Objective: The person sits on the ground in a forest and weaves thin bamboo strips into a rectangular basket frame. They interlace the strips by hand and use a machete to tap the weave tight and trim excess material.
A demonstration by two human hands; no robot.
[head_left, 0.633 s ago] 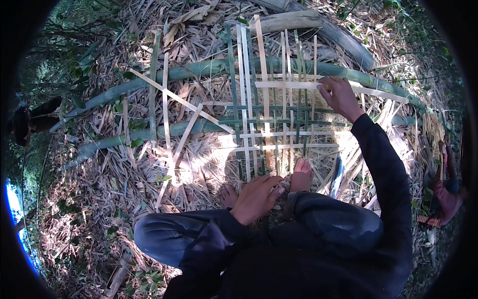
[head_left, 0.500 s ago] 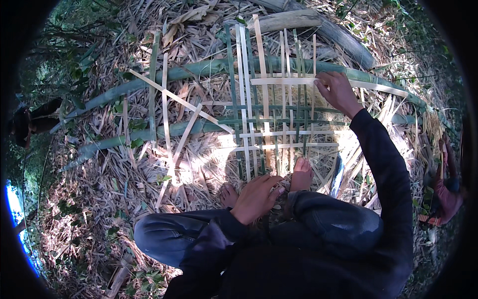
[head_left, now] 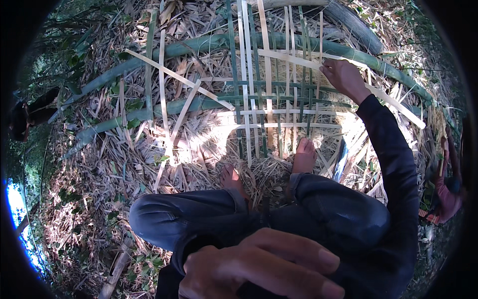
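A pale strip (head_left: 298, 61) slants over the far right part of the lattice (head_left: 269, 99), its left end farther away than its right. The right hand (head_left: 344, 78) pinches it along its length, thumb and fingers together, and the right end sticks out beyond the wrist. On the left it passes in front of several upright strips; whether it touches them I cannot tell. The left hand (head_left: 249, 269) is at the near edge, raised close to the camera, back up, fingers pointing right and loosely bent; its palm is hidden, so I cannot tell whether it holds anything.

The lattice is of green and pale strips, uprights crossed by several crosspieces. Its uprights cross a far pole (head_left: 199, 46) and a near pole (head_left: 184, 105), both green and curved. Left of it, a pale slat (head_left: 179, 79) lies aslant, near a green slat (head_left: 150, 65) that lies across both poles. The left foot (head_left: 234, 179) and right foot (head_left: 304, 157) are bare, at the lattice's near end. Beyond the far pole, on the right, lies a grey log (head_left: 356, 27). Dry litter (head_left: 74, 219) covers the ground. Another person (head_left: 448, 199) is at the far right edge.
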